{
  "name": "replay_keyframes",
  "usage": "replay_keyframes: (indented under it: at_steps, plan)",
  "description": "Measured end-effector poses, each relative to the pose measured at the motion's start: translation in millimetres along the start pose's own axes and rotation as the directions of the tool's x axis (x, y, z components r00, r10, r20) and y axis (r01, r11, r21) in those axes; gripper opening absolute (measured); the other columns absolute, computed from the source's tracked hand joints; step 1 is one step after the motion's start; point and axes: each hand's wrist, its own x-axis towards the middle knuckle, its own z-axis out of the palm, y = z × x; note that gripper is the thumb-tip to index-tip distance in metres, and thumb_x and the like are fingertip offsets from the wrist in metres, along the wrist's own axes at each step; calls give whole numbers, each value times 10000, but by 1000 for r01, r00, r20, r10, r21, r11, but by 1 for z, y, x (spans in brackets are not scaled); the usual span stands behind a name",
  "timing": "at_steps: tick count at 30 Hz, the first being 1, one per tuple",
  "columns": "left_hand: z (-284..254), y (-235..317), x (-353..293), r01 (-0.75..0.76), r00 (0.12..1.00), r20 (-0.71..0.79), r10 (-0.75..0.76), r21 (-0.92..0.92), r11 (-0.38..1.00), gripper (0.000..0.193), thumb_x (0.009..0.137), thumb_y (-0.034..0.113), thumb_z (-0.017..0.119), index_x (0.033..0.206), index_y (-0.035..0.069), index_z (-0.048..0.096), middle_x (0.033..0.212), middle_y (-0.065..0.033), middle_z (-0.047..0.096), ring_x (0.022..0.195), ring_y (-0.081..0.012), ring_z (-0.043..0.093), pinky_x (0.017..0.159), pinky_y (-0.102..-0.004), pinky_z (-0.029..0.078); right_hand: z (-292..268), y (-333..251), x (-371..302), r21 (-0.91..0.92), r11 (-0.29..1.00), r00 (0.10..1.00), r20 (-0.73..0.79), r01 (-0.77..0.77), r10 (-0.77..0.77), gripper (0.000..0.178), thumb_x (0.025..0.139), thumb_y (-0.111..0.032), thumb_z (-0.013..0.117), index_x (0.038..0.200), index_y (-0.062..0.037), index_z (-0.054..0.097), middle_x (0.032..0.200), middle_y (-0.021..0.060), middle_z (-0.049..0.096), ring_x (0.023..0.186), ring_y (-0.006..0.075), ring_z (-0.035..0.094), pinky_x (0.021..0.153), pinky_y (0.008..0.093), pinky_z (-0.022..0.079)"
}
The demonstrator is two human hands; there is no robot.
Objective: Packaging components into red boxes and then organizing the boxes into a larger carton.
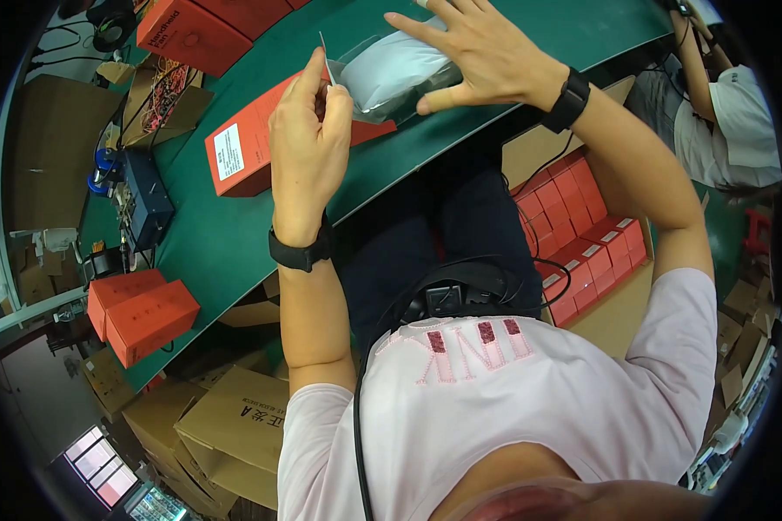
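Left hand (308, 143) pinches bag (391, 74) edge | right hand (478, 52) open, flat on bag | red box (261, 143) beneath.

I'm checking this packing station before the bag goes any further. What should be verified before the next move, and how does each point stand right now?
1. Left hand has the edge of the clear plastic bag pinched: ok, fingertips are closed on a thin edge at its corner.
2. Right hand steadies the bag: ok, it lies spread on top, fingers open.
3. White item sits fully inside the bag: cannot tell, the hand covers part of it.
4. Orange box within reach: ok, it lies on the green table beside the left hand, partly under the bag.
5. Box open: cannot tell.
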Motion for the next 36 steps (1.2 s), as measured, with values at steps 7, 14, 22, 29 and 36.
replay_keyframes:
  at_steps: [7,14,22,29,36]
  plan:
    - [0,7,5,-18,1000,-11,18,19,1000,500,933,190,590,1349,-85,560,707,-90,585,624,-147,549,603,-309,466,-12,4,-4,418,829,906,-33,-372,423,1048,828,-759,568,1441,83,447,1377,372,489,1287,485,485,1075,489,399]
    - [-3,5,13,-3,999,44,2,31,1000,514,926,178,591,1371,-76,552,701,-48,602,647,-98,554,638,-279,481,13,71,0,525,212,559,694,-824,454,823,842,-666,684,1268,36,635,1084,190,652,901,276,621,782,394,527]
    - [-6,-6,17,27,995,96,-15,-128,991,557,943,161,569,1430,-94,478,736,-23,619,701,-79,570,695,-250,491,26,29,16,743,-3,679,613,-669,404,797,826,-568,720,1362,3,576,1405,253,544,1267,382,531,1040,509,432]
    - [-7,-1,14,-25,993,112,39,-123,992,535,971,170,545,1433,-92,478,724,-10,572,679,-63,516,641,-232,452,60,40,16,763,-134,726,644,-632,241,689,819,-493,740,1261,22,623,1198,190,652,1056,311,627,815,366,515]
    - [-13,-9,7,-18,995,98,31,-131,991,509,988,147,531,1440,-82,480,776,-6,595,675,-52,505,610,-232,439,38,-15,3,773,-409,743,611,-485,273,345,879,-289,681,1120,-45,643,1096,122,658,967,287,661,893,453,553]
